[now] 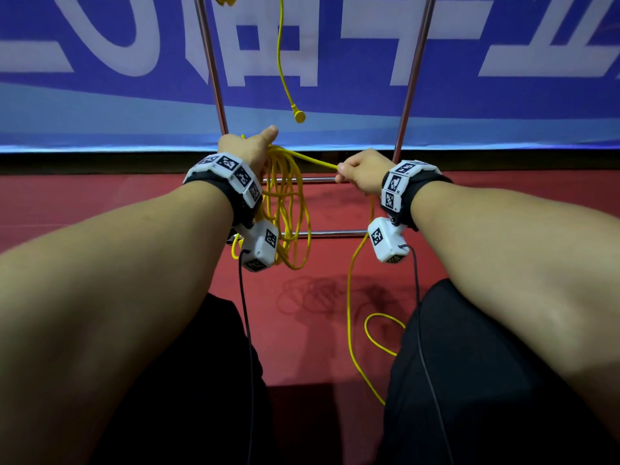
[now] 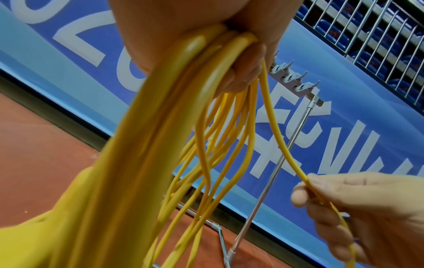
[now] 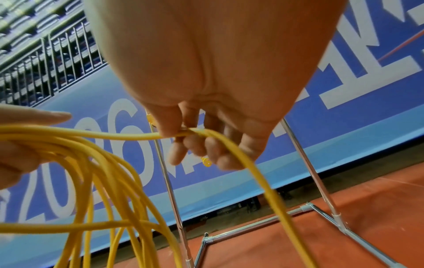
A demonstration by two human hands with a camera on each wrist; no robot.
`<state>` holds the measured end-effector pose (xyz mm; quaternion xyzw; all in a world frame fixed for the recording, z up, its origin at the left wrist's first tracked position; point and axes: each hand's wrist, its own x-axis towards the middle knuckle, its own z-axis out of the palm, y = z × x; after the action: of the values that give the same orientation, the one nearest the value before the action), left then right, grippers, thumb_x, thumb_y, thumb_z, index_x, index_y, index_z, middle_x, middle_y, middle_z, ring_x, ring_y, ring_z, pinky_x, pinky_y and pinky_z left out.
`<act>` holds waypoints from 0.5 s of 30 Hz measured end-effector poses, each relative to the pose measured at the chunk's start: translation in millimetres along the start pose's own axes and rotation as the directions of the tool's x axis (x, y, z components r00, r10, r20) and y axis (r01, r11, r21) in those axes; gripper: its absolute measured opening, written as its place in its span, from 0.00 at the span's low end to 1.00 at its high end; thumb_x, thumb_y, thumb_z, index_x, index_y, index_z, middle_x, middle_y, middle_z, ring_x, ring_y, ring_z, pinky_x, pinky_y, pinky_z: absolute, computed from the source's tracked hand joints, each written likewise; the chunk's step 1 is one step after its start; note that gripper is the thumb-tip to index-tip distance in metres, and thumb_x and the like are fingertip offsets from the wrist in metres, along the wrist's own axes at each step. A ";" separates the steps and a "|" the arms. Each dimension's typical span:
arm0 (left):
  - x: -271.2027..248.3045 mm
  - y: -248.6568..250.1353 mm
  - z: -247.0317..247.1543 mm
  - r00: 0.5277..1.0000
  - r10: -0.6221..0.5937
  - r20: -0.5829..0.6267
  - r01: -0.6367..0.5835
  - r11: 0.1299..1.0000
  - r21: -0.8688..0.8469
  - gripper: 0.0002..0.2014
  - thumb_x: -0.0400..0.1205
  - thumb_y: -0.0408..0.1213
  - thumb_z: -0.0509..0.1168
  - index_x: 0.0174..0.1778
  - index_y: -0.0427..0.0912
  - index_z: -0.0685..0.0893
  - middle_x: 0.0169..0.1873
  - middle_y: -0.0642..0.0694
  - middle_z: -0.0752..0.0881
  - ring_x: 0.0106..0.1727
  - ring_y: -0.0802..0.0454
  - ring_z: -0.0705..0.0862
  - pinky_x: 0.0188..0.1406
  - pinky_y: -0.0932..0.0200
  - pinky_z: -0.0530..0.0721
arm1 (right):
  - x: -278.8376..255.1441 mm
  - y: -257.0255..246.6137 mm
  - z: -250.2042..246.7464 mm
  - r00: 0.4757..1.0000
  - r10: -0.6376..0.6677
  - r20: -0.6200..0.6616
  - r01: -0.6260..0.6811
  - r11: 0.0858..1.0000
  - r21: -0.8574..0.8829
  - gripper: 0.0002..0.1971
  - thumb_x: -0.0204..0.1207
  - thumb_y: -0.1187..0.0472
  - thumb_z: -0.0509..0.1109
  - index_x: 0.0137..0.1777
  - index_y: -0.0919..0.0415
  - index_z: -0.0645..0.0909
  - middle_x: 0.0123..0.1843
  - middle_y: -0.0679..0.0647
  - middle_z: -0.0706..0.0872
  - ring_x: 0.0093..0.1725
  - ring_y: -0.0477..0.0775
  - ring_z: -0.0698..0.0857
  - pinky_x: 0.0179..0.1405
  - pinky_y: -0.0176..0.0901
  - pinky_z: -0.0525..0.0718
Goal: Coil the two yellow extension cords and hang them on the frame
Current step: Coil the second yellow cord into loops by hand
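Observation:
My left hand (image 1: 252, 150) grips the top of a coil of yellow extension cord (image 1: 288, 209) whose several loops hang down in front of the metal frame (image 1: 411, 82). In the left wrist view the loops (image 2: 201, 145) stream from my curled fingers. One strand runs right from the coil to my right hand (image 1: 357, 172), which pinches the yellow cord (image 3: 146, 136) between thumb and fingers. The loose tail (image 1: 350, 317) drops from that hand to the floor. A second yellow cord (image 1: 281, 62) hangs from the frame's top, its plug (image 1: 299, 116) dangling just above my left hand.
The frame's two chrome uprights (image 1: 210, 62) stand on a red floor (image 1: 134, 203) with crossbars (image 1: 322, 233) low down. A row of hooks (image 2: 293, 79) tops the frame. A blue banner wall (image 1: 503, 105) stands close behind. My dark trouser legs (image 1: 436, 364) fill the foreground.

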<state>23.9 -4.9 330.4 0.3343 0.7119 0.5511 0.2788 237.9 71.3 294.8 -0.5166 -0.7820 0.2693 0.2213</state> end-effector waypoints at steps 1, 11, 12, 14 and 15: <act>-0.6 0.2 -0.6 1.000 -0.010 0.006 0.010 1.000 -0.007 0.23 0.77 0.56 0.74 0.49 0.38 0.80 0.33 0.44 0.81 0.26 0.50 0.76 0.21 0.62 0.71 | -2.3 -4.6 -1.4 1.000 -0.008 -0.005 0.008 0.996 -0.086 0.17 0.85 0.50 0.64 0.39 0.52 0.89 0.30 0.52 0.79 0.27 0.52 0.73 0.31 0.40 0.74; -3.1 -4.3 0.8 0.996 0.061 0.071 -0.066 0.996 0.065 0.20 0.78 0.39 0.75 0.30 0.44 0.69 0.26 0.45 0.71 0.27 0.47 0.71 0.25 0.61 0.70 | -24.7 -55.6 12.1 0.957 -0.217 0.191 0.261 0.932 -0.251 0.15 0.67 0.51 0.67 0.27 0.57 0.90 0.19 0.51 0.78 0.23 0.50 0.75 0.30 0.46 0.77; -4.8 -4.5 1.0 0.995 0.065 0.071 -0.071 0.994 0.078 0.21 0.78 0.40 0.75 0.30 0.45 0.68 0.25 0.46 0.71 0.26 0.48 0.71 0.24 0.63 0.70 | -27.8 -62.2 13.5 0.946 -0.262 0.191 0.301 0.930 -0.210 0.15 0.67 0.53 0.67 0.26 0.59 0.89 0.18 0.52 0.76 0.23 0.51 0.72 0.27 0.44 0.74; -8.0 -4.3 2.4 0.995 0.063 0.074 -0.071 0.992 0.107 0.20 0.76 0.41 0.76 0.29 0.45 0.70 0.25 0.47 0.73 0.26 0.47 0.73 0.25 0.62 0.72 | -31.4 -73.1 17.5 0.919 -0.349 0.183 0.373 0.920 -0.117 0.13 0.65 0.56 0.66 0.23 0.61 0.81 0.20 0.54 0.69 0.24 0.51 0.64 0.24 0.35 0.67; -9.3 -4.1 3.3 0.995 0.061 0.083 -0.071 0.990 0.121 0.19 0.75 0.41 0.77 0.28 0.45 0.71 0.24 0.47 0.74 0.27 0.47 0.73 0.27 0.59 0.73 | -31.9 -78.0 20.1 0.906 -0.386 0.173 0.403 0.913 -0.071 0.12 0.63 0.57 0.65 0.22 0.61 0.75 0.21 0.54 0.66 0.25 0.51 0.60 0.23 0.31 0.63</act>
<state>31.5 -10.9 325.9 0.3957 0.7217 0.5013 0.2671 183.4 12.8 328.2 -0.3361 -0.8982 0.2170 0.1822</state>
